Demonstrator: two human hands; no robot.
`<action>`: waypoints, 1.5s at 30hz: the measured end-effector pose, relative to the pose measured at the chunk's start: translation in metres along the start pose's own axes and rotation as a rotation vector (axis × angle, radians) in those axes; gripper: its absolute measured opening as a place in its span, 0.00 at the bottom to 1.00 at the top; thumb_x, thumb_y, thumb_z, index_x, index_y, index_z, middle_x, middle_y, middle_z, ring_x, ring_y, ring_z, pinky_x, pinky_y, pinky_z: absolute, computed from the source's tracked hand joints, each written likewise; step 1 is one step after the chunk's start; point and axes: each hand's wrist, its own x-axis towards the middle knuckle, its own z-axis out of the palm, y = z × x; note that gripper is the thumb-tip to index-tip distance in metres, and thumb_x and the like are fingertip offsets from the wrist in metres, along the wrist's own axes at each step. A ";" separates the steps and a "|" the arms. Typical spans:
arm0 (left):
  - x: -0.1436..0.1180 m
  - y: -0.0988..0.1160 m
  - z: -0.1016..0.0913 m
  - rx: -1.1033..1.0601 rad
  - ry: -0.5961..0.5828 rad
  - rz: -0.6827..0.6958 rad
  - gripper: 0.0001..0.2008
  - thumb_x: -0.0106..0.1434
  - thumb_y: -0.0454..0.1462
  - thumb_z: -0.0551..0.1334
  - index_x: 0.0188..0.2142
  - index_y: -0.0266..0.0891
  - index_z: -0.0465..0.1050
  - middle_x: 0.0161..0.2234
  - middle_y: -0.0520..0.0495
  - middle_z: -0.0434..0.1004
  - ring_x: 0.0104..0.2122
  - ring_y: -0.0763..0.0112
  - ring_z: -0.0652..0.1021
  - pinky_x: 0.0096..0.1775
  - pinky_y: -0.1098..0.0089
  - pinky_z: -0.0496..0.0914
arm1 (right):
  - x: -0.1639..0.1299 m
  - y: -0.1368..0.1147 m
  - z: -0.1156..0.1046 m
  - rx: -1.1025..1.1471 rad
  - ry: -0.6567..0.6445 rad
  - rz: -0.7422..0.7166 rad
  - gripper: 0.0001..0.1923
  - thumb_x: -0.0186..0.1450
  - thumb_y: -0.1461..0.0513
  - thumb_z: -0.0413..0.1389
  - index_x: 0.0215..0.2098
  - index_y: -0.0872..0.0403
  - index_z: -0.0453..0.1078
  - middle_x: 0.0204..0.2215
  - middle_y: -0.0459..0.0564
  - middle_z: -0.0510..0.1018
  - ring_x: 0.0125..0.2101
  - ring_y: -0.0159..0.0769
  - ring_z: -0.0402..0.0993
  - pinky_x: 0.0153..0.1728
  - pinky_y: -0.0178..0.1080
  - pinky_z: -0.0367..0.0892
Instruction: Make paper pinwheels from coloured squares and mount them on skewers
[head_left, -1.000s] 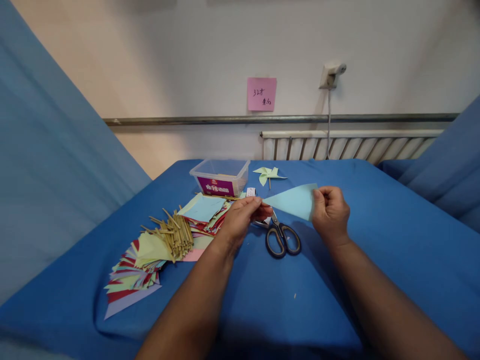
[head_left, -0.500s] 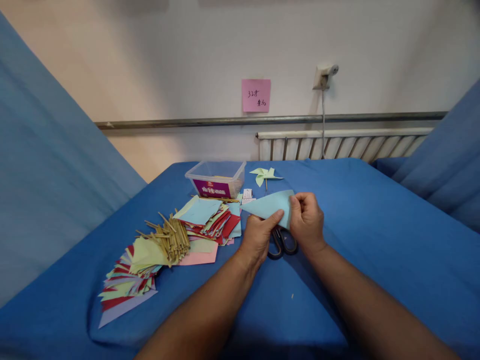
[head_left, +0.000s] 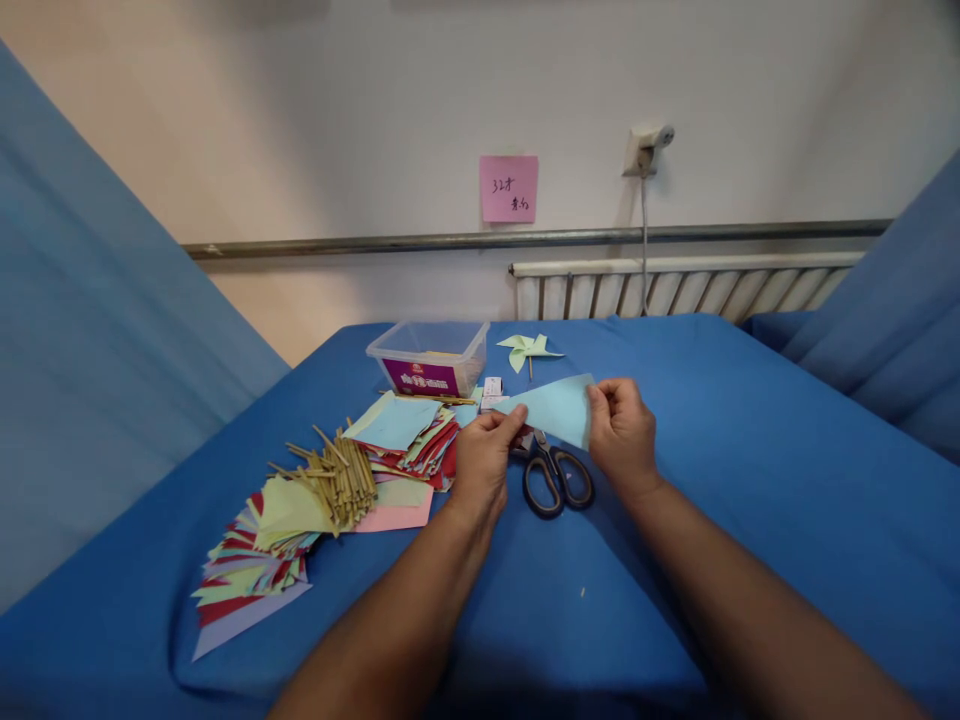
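A light blue folded paper triangle (head_left: 556,408) is held up between both hands above the blue cloth. My left hand (head_left: 484,462) pinches its pointed left tip. My right hand (head_left: 621,432) grips its wide right edge. Black-handled scissors (head_left: 553,474) lie on the cloth just under the paper, between the two hands.
Stacks of coloured paper (head_left: 411,437) and a fanned pile (head_left: 251,560) lie to the left, with a bundle of thin sticks (head_left: 339,479) on them. A clear plastic box (head_left: 429,356) and a pale green pinwheel (head_left: 526,349) sit farther back on the blue table (head_left: 750,480).
The hands first closed together over the scissors along the paper, then spread apart again, left hand sliding back to the tip. The view shifted slightly.
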 end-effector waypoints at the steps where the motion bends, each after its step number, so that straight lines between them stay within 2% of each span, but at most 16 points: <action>1: 0.002 0.003 -0.002 -0.012 0.016 0.013 0.17 0.46 0.44 0.73 0.22 0.34 0.71 0.20 0.50 0.73 0.22 0.77 0.72 0.29 0.73 0.65 | 0.000 0.000 0.000 0.002 -0.003 0.004 0.09 0.66 0.56 0.51 0.32 0.52 0.65 0.26 0.47 0.75 0.26 0.37 0.69 0.30 0.39 0.64; 4: 0.004 0.013 -0.005 -0.100 0.050 0.024 0.17 0.46 0.44 0.73 0.25 0.34 0.73 0.23 0.51 0.75 0.24 0.76 0.73 0.31 0.74 0.66 | 0.001 0.002 0.000 0.008 0.004 0.022 0.09 0.65 0.56 0.51 0.32 0.52 0.65 0.26 0.47 0.74 0.26 0.36 0.68 0.30 0.39 0.63; 6: 0.001 0.014 -0.002 -0.168 0.006 0.015 0.18 0.46 0.46 0.73 0.28 0.35 0.73 0.27 0.50 0.76 0.28 0.75 0.75 0.34 0.73 0.68 | 0.001 0.002 0.001 0.018 0.023 0.044 0.09 0.65 0.56 0.51 0.32 0.52 0.65 0.25 0.46 0.73 0.26 0.36 0.68 0.30 0.39 0.63; 8: -0.006 0.008 0.006 -0.178 -0.116 -0.030 0.19 0.47 0.48 0.72 0.31 0.36 0.74 0.30 0.48 0.78 0.30 0.73 0.76 0.35 0.71 0.69 | 0.001 0.001 0.003 0.042 0.040 0.069 0.09 0.65 0.56 0.51 0.32 0.52 0.65 0.25 0.46 0.73 0.26 0.36 0.68 0.31 0.38 0.63; 12: -0.022 -0.012 0.025 -0.028 -0.341 -0.121 0.20 0.42 0.44 0.75 0.31 0.33 0.77 0.28 0.45 0.78 0.27 0.72 0.74 0.33 0.71 0.68 | -0.001 -0.005 0.008 0.084 0.037 0.105 0.10 0.65 0.55 0.51 0.32 0.53 0.64 0.25 0.44 0.72 0.26 0.35 0.68 0.30 0.38 0.62; 16: -0.027 -0.020 0.029 0.063 -0.156 -0.094 0.17 0.42 0.44 0.74 0.23 0.33 0.75 0.22 0.48 0.74 0.21 0.75 0.70 0.26 0.73 0.63 | -0.002 -0.008 0.009 0.067 0.027 0.088 0.09 0.65 0.56 0.51 0.31 0.53 0.64 0.25 0.45 0.72 0.25 0.35 0.68 0.30 0.37 0.62; 22: -0.010 -0.006 0.011 -0.049 -0.021 -0.079 0.15 0.43 0.41 0.74 0.20 0.35 0.71 0.18 0.53 0.70 0.21 0.77 0.70 0.29 0.73 0.64 | 0.001 -0.003 0.006 0.028 0.003 0.073 0.09 0.65 0.56 0.52 0.31 0.53 0.65 0.25 0.46 0.74 0.26 0.36 0.68 0.31 0.38 0.62; 27: -0.001 0.011 -0.002 -0.175 0.098 -0.026 0.13 0.43 0.38 0.74 0.26 0.34 0.75 0.26 0.50 0.75 0.27 0.77 0.74 0.33 0.74 0.66 | 0.000 0.000 0.005 0.028 -0.013 0.066 0.09 0.65 0.56 0.51 0.31 0.52 0.65 0.24 0.45 0.73 0.25 0.35 0.68 0.30 0.38 0.62; 30: 0.007 0.020 -0.010 -0.240 0.178 -0.013 0.14 0.41 0.36 0.74 0.26 0.34 0.74 0.25 0.51 0.75 0.26 0.77 0.73 0.31 0.74 0.66 | 0.000 0.002 0.003 0.021 -0.014 0.057 0.09 0.65 0.56 0.51 0.32 0.52 0.65 0.24 0.45 0.74 0.25 0.36 0.68 0.29 0.38 0.62; 33: 0.018 0.028 -0.019 -0.262 0.266 0.042 0.12 0.44 0.37 0.72 0.28 0.35 0.74 0.24 0.52 0.73 0.25 0.77 0.73 0.32 0.74 0.67 | 0.002 0.006 0.000 -0.005 0.008 0.045 0.09 0.66 0.56 0.51 0.32 0.52 0.65 0.24 0.46 0.74 0.25 0.36 0.69 0.29 0.38 0.62; 34: 0.021 0.030 -0.022 -0.220 0.275 0.070 0.12 0.46 0.38 0.72 0.29 0.36 0.74 0.26 0.51 0.75 0.27 0.76 0.74 0.33 0.73 0.67 | 0.003 0.008 -0.001 -0.010 0.004 0.028 0.09 0.66 0.56 0.51 0.32 0.52 0.66 0.25 0.46 0.74 0.25 0.36 0.69 0.29 0.38 0.62; 36: 0.023 0.034 -0.023 0.017 0.217 0.190 0.13 0.50 0.42 0.70 0.33 0.36 0.76 0.31 0.48 0.78 0.31 0.73 0.76 0.36 0.71 0.68 | 0.002 0.009 -0.001 -0.017 -0.053 -0.037 0.08 0.66 0.56 0.51 0.33 0.52 0.66 0.25 0.47 0.75 0.25 0.36 0.70 0.29 0.38 0.62; 39: 0.014 0.033 -0.019 0.470 0.016 0.372 0.17 0.55 0.47 0.66 0.38 0.37 0.78 0.34 0.46 0.80 0.34 0.68 0.77 0.39 0.69 0.68 | -0.002 0.007 0.000 -0.023 -0.213 -0.185 0.07 0.67 0.58 0.50 0.34 0.52 0.66 0.27 0.48 0.76 0.26 0.37 0.71 0.31 0.38 0.63; 42: 0.000 0.031 -0.013 0.832 -0.204 0.479 0.18 0.59 0.49 0.62 0.42 0.40 0.77 0.37 0.46 0.80 0.36 0.66 0.77 0.38 0.68 0.67 | -0.005 0.004 0.000 -0.024 -0.327 -0.309 0.07 0.68 0.59 0.49 0.35 0.52 0.66 0.29 0.49 0.77 0.28 0.37 0.73 0.31 0.37 0.64; 45: -0.007 0.031 -0.011 1.113 -0.341 0.528 0.18 0.62 0.51 0.58 0.37 0.40 0.76 0.33 0.47 0.79 0.32 0.66 0.75 0.34 0.68 0.63 | -0.005 0.002 -0.003 -0.029 -0.392 -0.383 0.07 0.69 0.59 0.49 0.36 0.52 0.66 0.29 0.49 0.76 0.29 0.37 0.73 0.31 0.37 0.64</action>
